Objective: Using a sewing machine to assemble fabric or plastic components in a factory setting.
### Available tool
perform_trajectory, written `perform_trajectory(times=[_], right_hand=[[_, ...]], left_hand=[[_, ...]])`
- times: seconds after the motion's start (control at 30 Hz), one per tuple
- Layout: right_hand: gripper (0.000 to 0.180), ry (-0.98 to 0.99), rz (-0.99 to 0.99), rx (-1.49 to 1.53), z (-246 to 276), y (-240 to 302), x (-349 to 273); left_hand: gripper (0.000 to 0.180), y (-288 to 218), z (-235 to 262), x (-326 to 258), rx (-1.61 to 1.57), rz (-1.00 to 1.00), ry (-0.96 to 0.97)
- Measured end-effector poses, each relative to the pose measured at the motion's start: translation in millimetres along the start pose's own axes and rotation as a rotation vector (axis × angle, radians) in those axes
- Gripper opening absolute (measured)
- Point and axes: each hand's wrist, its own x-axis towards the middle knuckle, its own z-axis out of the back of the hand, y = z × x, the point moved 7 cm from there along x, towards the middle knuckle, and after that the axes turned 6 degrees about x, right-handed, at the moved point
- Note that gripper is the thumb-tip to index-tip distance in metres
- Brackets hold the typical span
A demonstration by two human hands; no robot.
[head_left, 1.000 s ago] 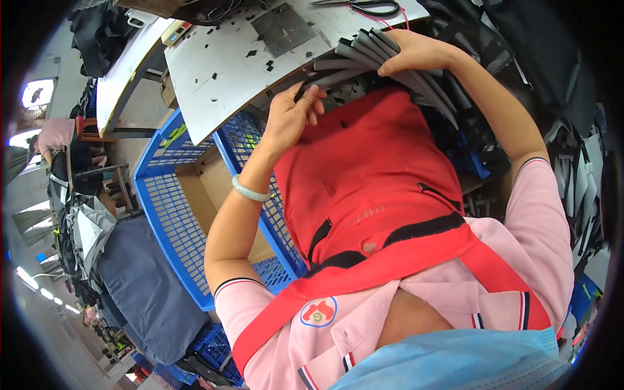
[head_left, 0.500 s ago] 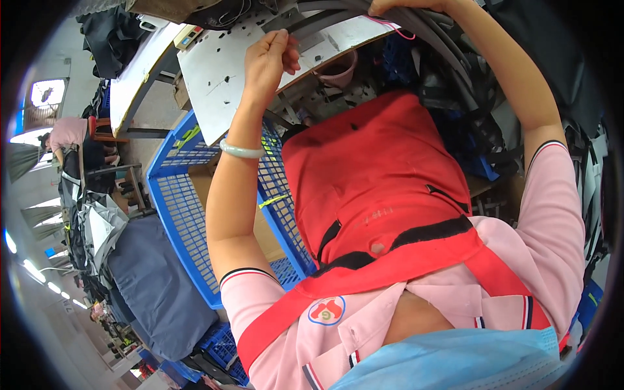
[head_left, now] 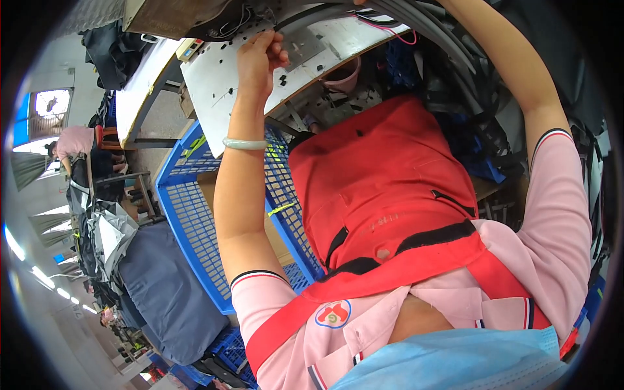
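My left hand (head_left: 260,60) is raised over the white tabletop (head_left: 218,97), its fingers pinched together. Long grey strips (head_left: 416,26) curve across the top of the view, and the end of one meets these fingertips. Above the fingertips is the underside of a brownish box-shaped body (head_left: 175,16) with thin loose wires. My right arm reaches up past the strips; of my right hand (head_left: 359,2) only a fingertip shows at the upper edge, the rest being cut off. Small black scraps (head_left: 283,80) lie on the tabletop near my left hand.
A blue plastic basket (head_left: 170,195) stands below my left forearm, yellow-green ties on its mesh. A pink bucket (head_left: 342,79) sits under the table edge. My red apron (head_left: 390,175) covers my lap. Dark blue fabric (head_left: 172,289) lies at left; a person in pink (head_left: 75,143) bends farther off.
My left hand has shifted a little left over the tabletop, with the strip's end still at its fingertips. My right hand has moved up and left, almost wholly out of view.
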Motion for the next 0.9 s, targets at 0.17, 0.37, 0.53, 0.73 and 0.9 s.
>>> perform_trajectory(times=[0.17, 0.37, 0.53, 0.73, 0.9], right_hand=[[0.029, 0.029, 0.09, -0.014, -0.6, 9.9, 0.7], [0.028, 0.0, 0.107, -0.004, 6.2, 13.7, -1.3], [0.028, -0.018, 0.091, 0.053, 8.8, 12.4, 10.5], [0.028, -0.031, 0.05, 0.059, 1.0, 4.4, 8.8], [0.026, -0.116, 0.2, 0.341, -22.0, -22.9, -46.4]], left_hand=[[0.021, -1.2, 4.2, 3.8, -0.009, 0.0, -0.004], [0.02, -7.5, 1.1, 6.3, 0.016, -0.026, -0.027], [0.021, -11.8, 4.5, 10.6, 0.027, -0.028, -0.027], [0.02, -12.5, 12.0, 14.4, 0.094, -0.036, -0.083], [0.023, -12.3, 67.1, 2.4, 0.389, -0.097, -0.299]])
